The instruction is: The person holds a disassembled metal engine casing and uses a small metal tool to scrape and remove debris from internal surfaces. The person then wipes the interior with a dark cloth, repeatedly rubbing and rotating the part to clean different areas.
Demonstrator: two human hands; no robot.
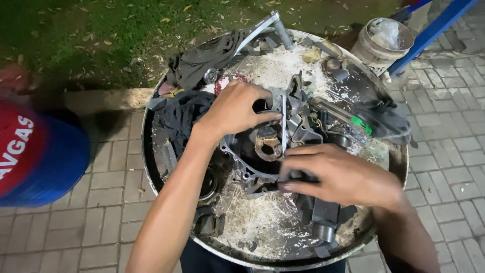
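A grey metal engine casing [262,146] lies on a round, dirty drum top [273,217]. My left hand [235,108] grips the casing's upper rim with curled fingers. My right hand [341,174] rests on the casing's lower right edge, its fingers pressed on a dark part there. Inside the casing I see a brownish gear piece [268,144].
Dark rags [184,114] and another cloth [202,58] lie on the drum's left. A screwdriver with a green collar [348,119] and a black glove [386,119] lie on the right. A bucket [381,40] stands behind, and a red and blue cylinder [35,156] at the left.
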